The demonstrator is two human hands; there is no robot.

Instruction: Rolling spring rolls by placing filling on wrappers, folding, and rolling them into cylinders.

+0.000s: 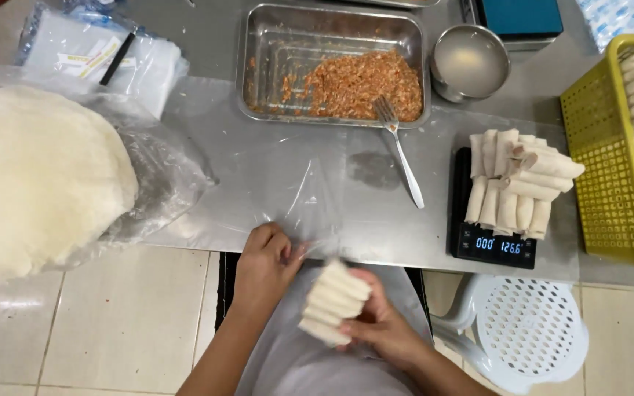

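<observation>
At the near bench [376, 242] edge, the right hand [383, 323] grips a stack of about 5 spring rolls [332, 301] while the left hand [266, 264] pinches clear plastic film [310, 246]; a loose grip could spill them floorward.

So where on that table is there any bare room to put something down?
The widest free patch on the steel table lies between the wrapper stack, the filling tray and the fork. The right side is crowded: scale piled with rolls, then yellow basket.
</observation>
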